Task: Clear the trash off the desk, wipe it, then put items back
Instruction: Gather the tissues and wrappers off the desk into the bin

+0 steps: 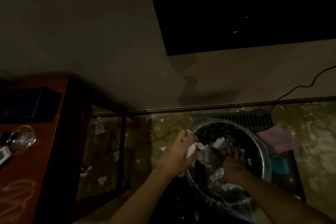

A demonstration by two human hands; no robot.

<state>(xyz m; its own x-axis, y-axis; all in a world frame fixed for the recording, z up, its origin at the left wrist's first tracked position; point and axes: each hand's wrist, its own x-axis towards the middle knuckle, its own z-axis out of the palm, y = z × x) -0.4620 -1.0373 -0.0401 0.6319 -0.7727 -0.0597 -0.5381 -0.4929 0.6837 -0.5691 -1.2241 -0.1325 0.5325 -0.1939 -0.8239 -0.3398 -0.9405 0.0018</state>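
A round bin (263,152) lined with clear plastic stands on the floor, with white crumpled paper (216,173) inside. My left hand (179,152) grips a wad of white tissue (193,149) at the bin's left rim. My right hand (234,164) reaches down inside the bin among the paper; whether its fingers hold anything is hidden in the dark. The wooden desk (45,151) is at the far left, apart from both hands.
On the desk sit a clear glass bowl (21,139), a dark flat case (27,104) and a small white device (2,155). Paper scraps (101,180) litter the floor under it. A grille (241,119), a cable (298,87) and pink cloth (276,138) lie behind the bin.
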